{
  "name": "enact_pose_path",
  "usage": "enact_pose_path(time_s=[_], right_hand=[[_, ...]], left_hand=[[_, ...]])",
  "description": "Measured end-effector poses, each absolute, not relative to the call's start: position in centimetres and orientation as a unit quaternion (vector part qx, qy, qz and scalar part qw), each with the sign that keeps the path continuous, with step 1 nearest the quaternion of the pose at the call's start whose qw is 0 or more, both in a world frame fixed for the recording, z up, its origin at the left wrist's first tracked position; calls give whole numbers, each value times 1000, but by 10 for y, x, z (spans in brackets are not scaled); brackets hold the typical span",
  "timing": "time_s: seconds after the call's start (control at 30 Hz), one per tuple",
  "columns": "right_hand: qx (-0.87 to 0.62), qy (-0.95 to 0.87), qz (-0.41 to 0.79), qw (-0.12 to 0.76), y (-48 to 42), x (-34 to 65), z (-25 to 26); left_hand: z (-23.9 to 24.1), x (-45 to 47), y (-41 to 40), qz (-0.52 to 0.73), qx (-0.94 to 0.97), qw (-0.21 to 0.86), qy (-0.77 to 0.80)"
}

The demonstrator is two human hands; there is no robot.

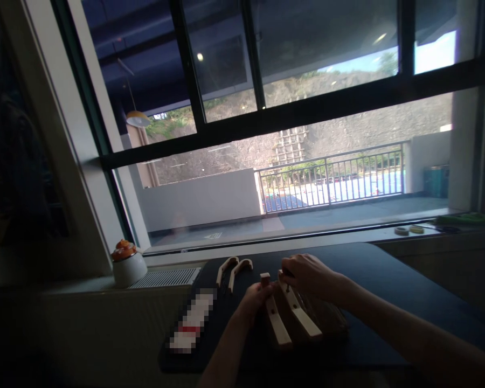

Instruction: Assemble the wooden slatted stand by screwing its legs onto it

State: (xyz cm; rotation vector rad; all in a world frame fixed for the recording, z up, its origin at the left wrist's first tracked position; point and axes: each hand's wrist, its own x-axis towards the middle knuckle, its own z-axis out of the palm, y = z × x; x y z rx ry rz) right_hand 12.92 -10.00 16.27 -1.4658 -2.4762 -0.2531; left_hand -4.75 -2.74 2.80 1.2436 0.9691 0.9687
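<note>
A wooden assembly of light slats [297, 318] lies on a dark mat [380, 269] in front of me. My left hand [255, 299] grips the near left slat, fingers curled round it, beside a small upright wooden block [265, 278]. My right hand [310, 276] is closed over the top of the right slat, pinching something small and dark that I cannot make out. Two curved wooden pieces [233, 269] lie apart on the mat to the left of my hands.
A white and red flat item [192, 323] lies on the mat's left edge. A white pot with an orange lid [126, 263] stands on the sill by a vent grille [165, 277]. Tape rolls [408, 230] sit at the far right under the large window.
</note>
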Motion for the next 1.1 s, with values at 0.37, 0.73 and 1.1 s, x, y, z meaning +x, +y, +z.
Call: enact_pose_path(time_s=[0.37,0.73,1.1], right_hand=[[-463,-823,-233,234,-152,122,141],[-441,-772,-291,352,-145,128,101],[-471,-772,-172,391,-143,124,104]], left_hand=[[69,-42,-54,637,506,441,380],[86,-41,-72,654,543,335,407],[85,-41,-71,671,536,299,415]])
